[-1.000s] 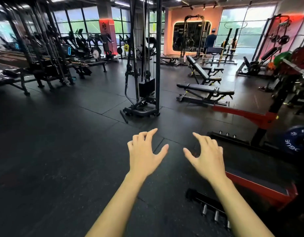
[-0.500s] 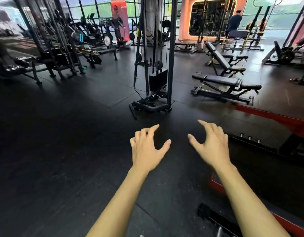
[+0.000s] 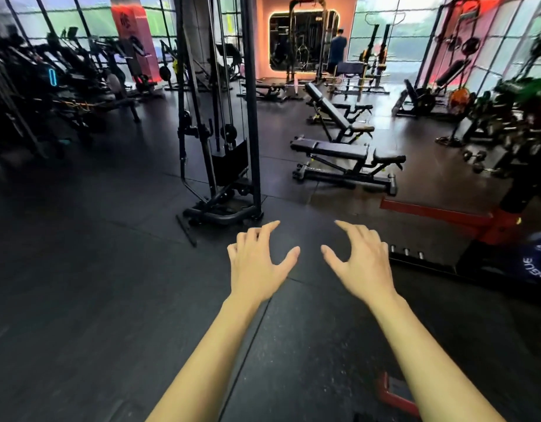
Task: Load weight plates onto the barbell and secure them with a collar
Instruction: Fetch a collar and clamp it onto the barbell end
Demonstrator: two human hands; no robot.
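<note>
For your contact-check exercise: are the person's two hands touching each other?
Apart. The head view shows dark floor plainly between the left hand and right hand, thumbs not meeting.

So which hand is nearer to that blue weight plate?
Probably the right hand. The blue plate sits at the far right edge, on that hand's side; the left hand is farther away. Both are empty.

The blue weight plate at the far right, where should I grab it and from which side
Judging from the sliver in view, grip the blue weight plate by its rounded outer rim, coming from its left, open side. It stands on edge by the red rack base, mostly cut off by the frame. Both the left hand and the right hand are empty.
</note>
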